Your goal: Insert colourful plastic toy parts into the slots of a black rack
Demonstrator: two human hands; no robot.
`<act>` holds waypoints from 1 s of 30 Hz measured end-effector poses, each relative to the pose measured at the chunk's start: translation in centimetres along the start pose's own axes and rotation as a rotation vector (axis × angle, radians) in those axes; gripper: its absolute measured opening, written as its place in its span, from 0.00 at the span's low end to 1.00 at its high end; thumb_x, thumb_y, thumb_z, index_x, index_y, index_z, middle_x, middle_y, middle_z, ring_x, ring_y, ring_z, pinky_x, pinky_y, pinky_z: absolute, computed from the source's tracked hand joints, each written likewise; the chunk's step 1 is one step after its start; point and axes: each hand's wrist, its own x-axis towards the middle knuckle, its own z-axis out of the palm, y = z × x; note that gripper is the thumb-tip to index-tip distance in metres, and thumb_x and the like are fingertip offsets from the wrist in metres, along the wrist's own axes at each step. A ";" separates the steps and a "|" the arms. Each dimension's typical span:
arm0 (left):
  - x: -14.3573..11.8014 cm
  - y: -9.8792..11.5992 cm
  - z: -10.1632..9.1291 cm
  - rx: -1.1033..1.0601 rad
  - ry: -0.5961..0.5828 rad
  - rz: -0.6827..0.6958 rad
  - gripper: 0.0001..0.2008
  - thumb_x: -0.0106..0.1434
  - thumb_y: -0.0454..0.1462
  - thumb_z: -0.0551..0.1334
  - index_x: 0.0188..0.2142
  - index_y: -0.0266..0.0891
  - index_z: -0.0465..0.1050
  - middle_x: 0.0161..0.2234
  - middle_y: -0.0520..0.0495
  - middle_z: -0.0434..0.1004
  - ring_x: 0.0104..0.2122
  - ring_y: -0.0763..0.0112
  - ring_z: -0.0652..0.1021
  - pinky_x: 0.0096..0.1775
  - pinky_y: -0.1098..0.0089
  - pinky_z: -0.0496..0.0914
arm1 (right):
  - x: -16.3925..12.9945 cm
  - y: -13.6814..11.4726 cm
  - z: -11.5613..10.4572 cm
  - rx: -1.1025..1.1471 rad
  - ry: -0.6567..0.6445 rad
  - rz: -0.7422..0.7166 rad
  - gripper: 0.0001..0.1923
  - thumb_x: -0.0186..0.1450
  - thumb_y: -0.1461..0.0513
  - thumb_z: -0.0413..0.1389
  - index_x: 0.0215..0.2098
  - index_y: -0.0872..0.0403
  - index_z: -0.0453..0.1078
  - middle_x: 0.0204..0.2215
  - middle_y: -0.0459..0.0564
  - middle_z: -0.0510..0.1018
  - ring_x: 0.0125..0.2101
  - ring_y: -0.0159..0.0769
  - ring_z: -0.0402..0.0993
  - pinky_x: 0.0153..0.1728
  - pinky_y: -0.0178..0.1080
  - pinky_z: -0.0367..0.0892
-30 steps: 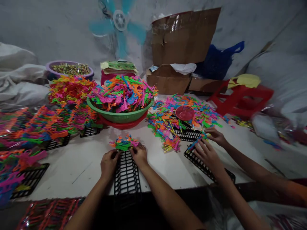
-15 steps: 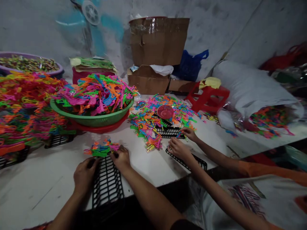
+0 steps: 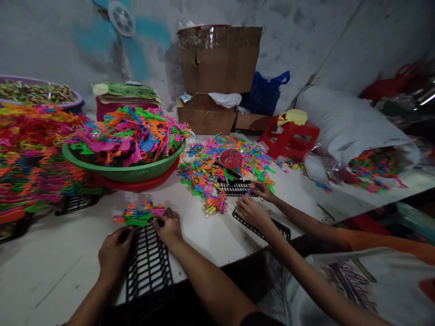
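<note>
A black plastic grid rack [image 3: 148, 265] lies on the white table in front of me, running toward its near edge. My left hand [image 3: 113, 253] grips the rack's left side near the top. My right hand [image 3: 168, 228] rests on the rack's top right corner, fingers curled on it. Touching the rack's far end is a small heap of bright plastic pieces [image 3: 139, 214], just beyond my fingertips. What my fingertips pinch is too dark to tell.
A green basin [image 3: 129, 170] heaped with coloured pieces stands behind. Filled racks [image 3: 30, 167] crowd the left. To my right, another person's hands [image 3: 251, 210] work over a second black rack [image 3: 263, 228] beside a loose pile [image 3: 220, 170]. Cardboard boxes [image 3: 217, 77] and a red stool [image 3: 288, 136] stand behind.
The view has swung to the right, so everything sits further left in the picture. My hands stay on the rack's top end. The other person's hands remain at their rack.
</note>
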 end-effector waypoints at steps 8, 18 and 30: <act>0.0 -0.1 0.1 -0.010 0.006 0.010 0.21 0.53 0.54 0.53 0.35 0.41 0.72 0.34 0.46 0.74 0.37 0.61 0.73 0.41 0.66 0.64 | 0.0 0.1 0.2 0.011 0.003 0.005 0.09 0.58 0.57 0.55 0.35 0.51 0.71 0.32 0.46 0.76 0.38 0.35 0.69 0.43 0.37 0.61; 0.0 0.0 0.1 0.033 -0.002 0.009 0.22 0.54 0.53 0.53 0.35 0.40 0.72 0.35 0.45 0.75 0.38 0.61 0.73 0.40 0.66 0.64 | -0.1 0.2 0.3 0.008 0.024 -0.012 0.08 0.59 0.57 0.54 0.33 0.52 0.71 0.30 0.47 0.76 0.38 0.34 0.69 0.44 0.37 0.60; -0.1 0.3 -0.1 0.003 -0.016 -0.026 0.23 0.53 0.54 0.53 0.37 0.40 0.72 0.36 0.45 0.74 0.39 0.62 0.72 0.41 0.67 0.64 | 0.0 0.3 0.3 0.009 0.028 -0.019 0.10 0.59 0.55 0.54 0.33 0.52 0.72 0.31 0.47 0.76 0.39 0.34 0.69 0.44 0.37 0.60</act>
